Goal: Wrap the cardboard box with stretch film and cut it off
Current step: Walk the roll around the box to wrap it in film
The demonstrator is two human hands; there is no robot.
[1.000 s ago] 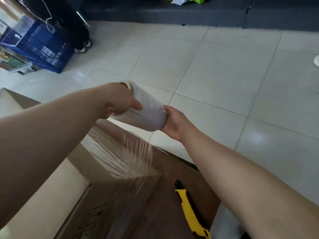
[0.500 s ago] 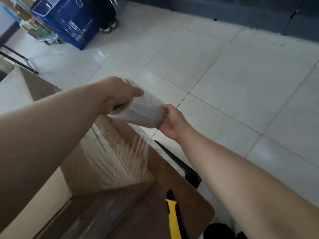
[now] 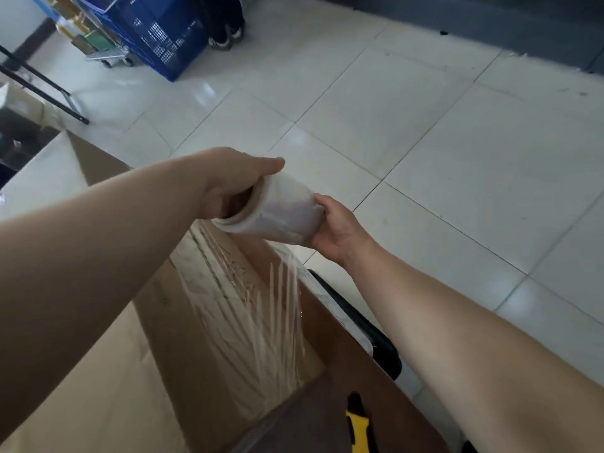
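A roll of clear stretch film [image 3: 281, 209] hangs in the air beyond the cardboard box [image 3: 108, 380]. My left hand [image 3: 228, 183] grips the roll's near end, fingers inside the core and thumb over the top. My right hand [image 3: 336, 230] holds the roll's other end. A sheet of stretched film [image 3: 248, 308] runs from the roll down onto the box's far side and corner. A yellow utility knife [image 3: 358, 426] lies on the brown surface [image 3: 385, 387] beside the box, under my right forearm.
White tiled floor [image 3: 425, 142] spreads beyond the box. A blue plastic crate [image 3: 157, 31] and a cart stand at the top left, with someone's shoes [image 3: 225, 37] beside them. A black rail [image 3: 359, 325] runs along the brown surface's edge.
Both hands have carried the roll lower and to the right along the box, drawing out more film. The view has tilted, showing more of the box's far side.
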